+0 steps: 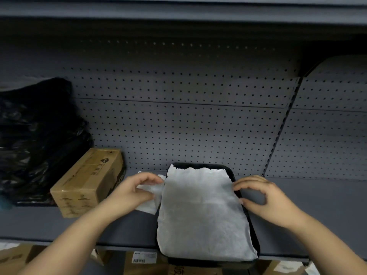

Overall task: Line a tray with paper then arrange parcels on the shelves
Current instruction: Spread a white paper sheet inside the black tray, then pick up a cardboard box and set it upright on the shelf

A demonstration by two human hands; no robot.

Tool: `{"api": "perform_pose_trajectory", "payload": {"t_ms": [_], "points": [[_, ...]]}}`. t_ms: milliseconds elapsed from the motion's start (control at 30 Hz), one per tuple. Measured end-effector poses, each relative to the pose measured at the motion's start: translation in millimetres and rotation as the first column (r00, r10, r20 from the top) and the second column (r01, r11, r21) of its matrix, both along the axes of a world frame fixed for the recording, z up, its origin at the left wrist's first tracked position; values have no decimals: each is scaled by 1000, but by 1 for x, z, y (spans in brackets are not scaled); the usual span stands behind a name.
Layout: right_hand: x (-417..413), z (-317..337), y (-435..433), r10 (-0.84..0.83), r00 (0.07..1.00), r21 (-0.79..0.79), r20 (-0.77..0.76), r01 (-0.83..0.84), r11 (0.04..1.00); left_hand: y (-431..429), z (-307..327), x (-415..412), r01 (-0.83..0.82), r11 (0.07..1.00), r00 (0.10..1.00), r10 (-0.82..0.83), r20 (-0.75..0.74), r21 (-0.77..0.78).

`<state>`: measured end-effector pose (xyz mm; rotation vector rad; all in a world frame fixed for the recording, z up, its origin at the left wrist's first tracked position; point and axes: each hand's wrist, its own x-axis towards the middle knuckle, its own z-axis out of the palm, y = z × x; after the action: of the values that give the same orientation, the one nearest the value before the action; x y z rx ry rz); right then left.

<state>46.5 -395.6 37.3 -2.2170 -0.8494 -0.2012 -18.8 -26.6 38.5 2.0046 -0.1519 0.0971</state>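
Note:
A black tray [232, 171] sits on the grey shelf [317, 211], its near end jutting over the shelf's front edge. A sheet of white paper [202, 211] covers almost all of the tray. My left hand [133, 193] pinches the paper's spare flap, which spills over the tray's left side. At the tray's right rim my right hand [266, 197] has curled fingertips on the paper's edge. A brown cardboard parcel [89, 181] lies on the shelf to the left of the tray.
A black plastic bag [37, 139] fills the shelf's left end behind the parcel. A perforated grey back panel [188, 120] closes the shelf. Below the shelf edge, more cardboard boxes [143, 261] with labels show.

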Motion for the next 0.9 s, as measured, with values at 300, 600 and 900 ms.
{"api": "perform_pose_trajectory", "payload": {"t_ms": [300, 600, 900], "points": [[0, 46, 107, 156, 976, 230, -153, -118, 966, 71, 43, -14, -144, 979, 985, 155, 68, -147], [-29, 35, 250, 140, 922, 363, -361, 1, 932, 152, 25, -31, -394, 885, 919, 378, 110, 247], [-35, 4, 334, 71, 896, 144, -438, -8, 990, 157, 15, -17, -167, 752, 947, 303, -108, 638]]}}
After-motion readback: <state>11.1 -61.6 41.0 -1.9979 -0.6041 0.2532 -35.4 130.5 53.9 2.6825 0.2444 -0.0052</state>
